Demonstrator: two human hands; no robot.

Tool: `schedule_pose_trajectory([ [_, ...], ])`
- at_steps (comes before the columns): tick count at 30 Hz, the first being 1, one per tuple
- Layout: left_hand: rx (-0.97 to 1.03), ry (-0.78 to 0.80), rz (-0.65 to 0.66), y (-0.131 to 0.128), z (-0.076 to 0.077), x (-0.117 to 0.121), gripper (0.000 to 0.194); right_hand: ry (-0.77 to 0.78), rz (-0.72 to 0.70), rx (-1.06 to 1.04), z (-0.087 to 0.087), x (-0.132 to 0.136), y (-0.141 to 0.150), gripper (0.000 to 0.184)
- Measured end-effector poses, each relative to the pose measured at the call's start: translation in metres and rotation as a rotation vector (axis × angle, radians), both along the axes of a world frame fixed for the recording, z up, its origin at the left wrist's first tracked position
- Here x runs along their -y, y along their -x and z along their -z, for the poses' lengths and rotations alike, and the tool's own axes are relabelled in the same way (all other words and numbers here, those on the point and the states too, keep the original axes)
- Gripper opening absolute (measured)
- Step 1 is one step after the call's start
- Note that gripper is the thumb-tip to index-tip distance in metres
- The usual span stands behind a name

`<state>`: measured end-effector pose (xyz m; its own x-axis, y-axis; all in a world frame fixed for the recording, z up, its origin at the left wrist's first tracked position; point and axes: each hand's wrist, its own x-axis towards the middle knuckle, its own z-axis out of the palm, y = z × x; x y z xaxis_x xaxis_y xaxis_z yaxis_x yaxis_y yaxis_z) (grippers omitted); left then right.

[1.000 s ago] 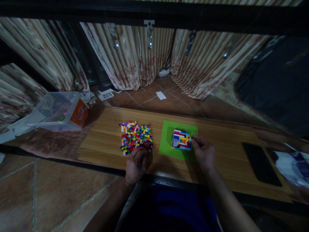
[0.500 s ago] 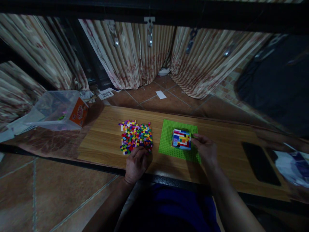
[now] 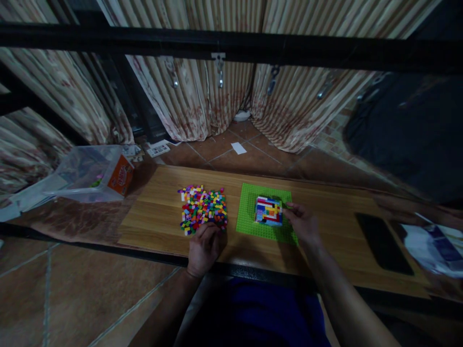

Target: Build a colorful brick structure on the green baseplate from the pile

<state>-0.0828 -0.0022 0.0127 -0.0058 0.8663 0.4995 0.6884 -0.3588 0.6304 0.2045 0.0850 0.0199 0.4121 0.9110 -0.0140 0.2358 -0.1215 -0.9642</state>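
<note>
A square build of mixed toy bricks (image 3: 268, 210) sits on a green baseplate (image 3: 249, 226). At its right side is my right hand (image 3: 303, 222), thumb and fingers drawn together by the edge; whatever they pinch is too small to make out. Left of the baseplate lies a heap of small loose toy bricks (image 3: 202, 205) in many colours. My left hand (image 3: 204, 246) rests at the heap's near right edge with curled fingers. Their tips are hidden behind the hand, so anything held there cannot be seen.
The wooden board (image 3: 144, 217) carries a dark flat slab (image 3: 383, 243) at right. Beyond it lies a white and blue plastic packet (image 3: 430, 246). A clear plastic box (image 3: 90, 188) with an orange label stands at left. A dark bar (image 3: 231, 46) with hanging hooks crosses above.
The view has tilted up slightly, showing more of the bar and curtains. Both hands stay at nearly the same spots over the heap and beside the build.
</note>
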Motion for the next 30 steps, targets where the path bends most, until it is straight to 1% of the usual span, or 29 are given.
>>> schedule_pose_trajectory([
  [2,-0.004,-0.001,-0.002,0.000,0.000,0.000,0.014,-0.042,-0.018,0.083,0.001,0.006,0.001,0.044],
  [4,-0.006,-0.002,-0.005,0.000,0.001,0.000,0.015,-0.063,-0.033,0.200,-0.001,0.013,0.005,0.050],
  [7,-0.010,-0.007,-0.006,0.001,0.002,-0.001,0.015,-0.081,-0.086,0.385,-0.004,0.024,0.015,0.065],
  [10,-0.011,-0.012,-0.001,0.002,0.004,-0.002,0.014,-0.092,-0.184,0.494,-0.006,0.032,0.027,0.079],
  [15,-0.023,-0.024,0.017,0.004,0.006,-0.002,0.015,-0.054,-0.260,0.487,-0.003,0.033,0.037,0.085],
  [18,-0.035,-0.047,0.022,0.005,0.004,-0.003,0.015,-0.068,-0.331,0.454,-0.002,0.029,0.037,0.085],
  [20,-0.043,-0.054,0.030,0.006,0.003,-0.004,0.014,-0.090,-0.352,0.436,-0.002,0.029,0.035,0.083],
  [23,-0.067,-0.061,0.033,0.007,0.002,-0.005,0.014,-0.122,-0.351,0.407,-0.002,0.031,0.032,0.082],
  [26,-0.096,-0.076,0.037,0.009,0.005,-0.006,0.014,-0.112,-0.339,0.402,-0.001,0.037,0.031,0.085],
  [30,-0.097,-0.074,0.046,0.009,0.008,-0.006,0.013,-0.115,-0.292,0.511,0.001,0.044,0.039,0.089],
])
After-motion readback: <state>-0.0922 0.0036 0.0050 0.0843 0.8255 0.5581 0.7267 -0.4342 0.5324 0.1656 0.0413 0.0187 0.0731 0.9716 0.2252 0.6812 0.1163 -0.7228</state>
